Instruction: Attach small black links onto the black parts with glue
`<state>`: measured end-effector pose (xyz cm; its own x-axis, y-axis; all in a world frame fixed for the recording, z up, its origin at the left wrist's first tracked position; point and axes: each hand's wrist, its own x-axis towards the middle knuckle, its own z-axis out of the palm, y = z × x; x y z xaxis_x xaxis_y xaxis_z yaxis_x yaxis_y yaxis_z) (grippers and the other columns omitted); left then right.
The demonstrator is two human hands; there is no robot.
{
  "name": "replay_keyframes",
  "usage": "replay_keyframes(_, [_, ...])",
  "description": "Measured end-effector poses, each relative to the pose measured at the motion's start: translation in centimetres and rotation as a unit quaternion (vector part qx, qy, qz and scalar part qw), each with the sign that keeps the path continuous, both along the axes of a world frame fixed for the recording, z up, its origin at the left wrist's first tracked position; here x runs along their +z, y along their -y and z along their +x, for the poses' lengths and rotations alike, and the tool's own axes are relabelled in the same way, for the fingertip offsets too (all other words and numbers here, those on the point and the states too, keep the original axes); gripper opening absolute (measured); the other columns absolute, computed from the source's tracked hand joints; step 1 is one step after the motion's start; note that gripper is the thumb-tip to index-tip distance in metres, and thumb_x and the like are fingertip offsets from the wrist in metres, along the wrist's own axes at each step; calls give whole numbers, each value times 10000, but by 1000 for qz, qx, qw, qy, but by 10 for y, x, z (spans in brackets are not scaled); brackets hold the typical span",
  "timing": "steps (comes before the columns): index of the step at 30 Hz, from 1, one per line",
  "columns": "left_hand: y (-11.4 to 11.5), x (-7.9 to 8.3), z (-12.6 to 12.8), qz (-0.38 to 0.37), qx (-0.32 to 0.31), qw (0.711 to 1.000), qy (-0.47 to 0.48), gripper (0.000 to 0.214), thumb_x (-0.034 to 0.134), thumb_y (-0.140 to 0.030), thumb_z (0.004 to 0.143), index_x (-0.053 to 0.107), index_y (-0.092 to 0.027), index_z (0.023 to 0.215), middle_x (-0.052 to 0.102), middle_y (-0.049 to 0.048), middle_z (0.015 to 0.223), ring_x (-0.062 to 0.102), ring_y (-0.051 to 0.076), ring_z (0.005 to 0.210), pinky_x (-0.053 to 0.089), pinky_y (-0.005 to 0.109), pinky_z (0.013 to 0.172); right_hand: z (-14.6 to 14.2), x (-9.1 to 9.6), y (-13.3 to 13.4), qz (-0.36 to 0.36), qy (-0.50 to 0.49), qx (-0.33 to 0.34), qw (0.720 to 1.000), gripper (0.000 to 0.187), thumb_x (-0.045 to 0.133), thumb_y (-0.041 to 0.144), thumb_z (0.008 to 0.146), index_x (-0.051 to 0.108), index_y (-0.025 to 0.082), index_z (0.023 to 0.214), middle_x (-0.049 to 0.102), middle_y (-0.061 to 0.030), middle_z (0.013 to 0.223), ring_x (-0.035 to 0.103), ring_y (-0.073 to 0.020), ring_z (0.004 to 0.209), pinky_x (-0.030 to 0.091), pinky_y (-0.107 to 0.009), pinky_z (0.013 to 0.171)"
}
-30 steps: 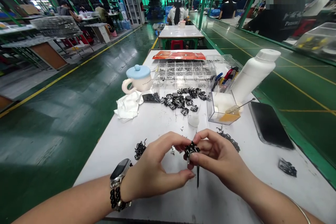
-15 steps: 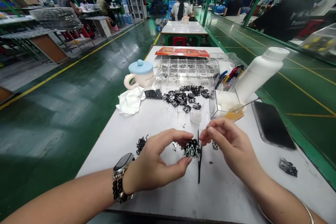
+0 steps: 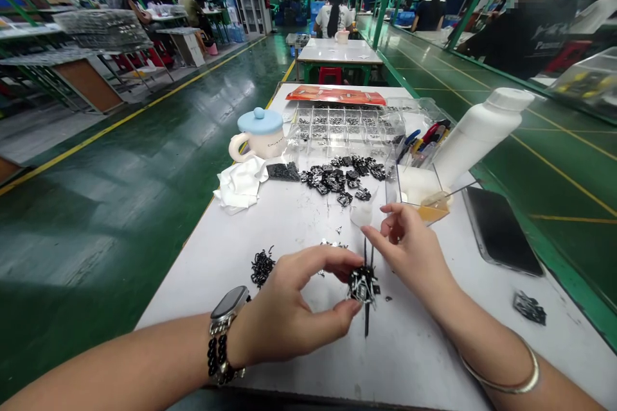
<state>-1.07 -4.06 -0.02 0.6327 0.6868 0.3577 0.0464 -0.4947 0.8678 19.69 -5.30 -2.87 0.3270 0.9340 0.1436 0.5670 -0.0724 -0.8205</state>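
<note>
You're pinching the black-and-silver part (image 3: 364, 286) in your left hand (image 3: 277, 314), over tweezers (image 3: 367, 324) running near-to-far on the worktop (image 3: 409, 347). Your right hand (image 3: 417, 253) is hovering far and right of it, fingers parted, beside the small bottle (image 3: 360, 214).

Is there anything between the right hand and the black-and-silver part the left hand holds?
Nothing visible blocks the right hand from the black-and-silver part in the left hand. The prongs of a slim dark tool show between them, but appear to lie lower, on the table.
</note>
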Motion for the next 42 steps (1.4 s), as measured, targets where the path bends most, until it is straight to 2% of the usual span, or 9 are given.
replay_keyframes(4, [9, 1, 7, -72, -34, 997, -19, 373, 687, -91, 678, 646, -151, 1044, 698, 61, 917, 653, 159, 820, 547, 241, 783, 2, -6, -15, -5, 53, -18, 998, 411, 732, 439, 648, 586, 194, 944, 482, 5, 658, 449, -172, 600, 320, -291, 558])
replay_keyframes(9, [7, -8, 13, -232, -12, 972, -35, 356, 664, -123, 695, 652, -162, 1048, 708, 60, 943, 662, 167, 842, 565, 260, 795, -5, 1, -16, 45, 8, 1, 999, 262, 667, 405, 718, 508, 199, 693, 555, -60, 856, 536, -200, 755, 433, -337, 660])
replay_keyframes(12, [-1, -15, 13, -247, 19, 968, -38, 347, 672, -156, 708, 641, -185, 1052, 698, 51, 995, 658, 181, 891, 557, 290, 836, -5, 13, -6, 61, -147, 33, 987, 259, 627, 392, 770, 436, 216, 767, 590, -79, 1086, 608, -202, 895, 509, -325, 712])
replay_keyframes(15, [-7, -19, 10, -212, 38, 975, -52, 331, 667, -176, 735, 631, -224, 1061, 684, 21, 1017, 646, 173, 925, 541, 288, 863, 2, 22, 3, 46, -377, 18, 925, 234, 645, 390, 782, 482, 234, 843, 636, -36, 886, 625, -155, 736, 535, -280, 646])
replay_keyframes(17, [-8, -20, 9, -171, 45, 982, -66, 336, 662, -175, 743, 621, -253, 1068, 680, -4, 1000, 640, 159, 923, 535, 273, 860, 7, 27, 9, 67, -436, -25, 897, 198, 645, 397, 787, 529, 240, 814, 563, 2, 716, 550, -114, 597, 525, -246, 594])
replay_keyframes(19, [-7, -20, 8, -133, 48, 987, -75, 358, 664, -170, 740, 607, -274, 1077, 675, -26, 987, 637, 142, 911, 531, 255, 855, 10, 32, 14, 96, -439, -39, 893, 154, 636, 381, 797, 564, 246, 777, 490, 12, 663, 490, -104, 563, 516, -239, 588])
replay_keyframes(25, [-4, -18, 9, -82, 47, 991, -92, 381, 675, -148, 724, 586, -284, 1068, 678, -55, 962, 641, 115, 864, 530, 216, 822, 1, 38, 34, 170, -339, 45, 924, 185, 633, 398, 802, 566, 237, 743, 490, -27, 695, 478, -162, 676, 415, -255, 525])
replay_keyframes(33, [-6, -19, 9, -73, 41, 991, -101, 369, 686, -156, 722, 594, -273, 1060, 681, -46, 958, 645, 124, 866, 533, 227, 816, -8, 36, 35, 142, -347, 8, 927, 285, 691, 395, 756, 501, 210, 651, 464, -14, 616, 461, -148, 640, 401, -237, 494])
replay_keyframes(42, [-5, -17, 8, -83, 38, 989, -118, 367, 671, -151, 739, 581, -287, 1068, 671, -63, 973, 632, 103, 893, 518, 203, 835, -8, 34, 35, 155, -334, 9, 930, 177, 656, 298, 782, 530, 213, 691, 510, -21, 664, 501, -150, 645, 396, -232, 476])
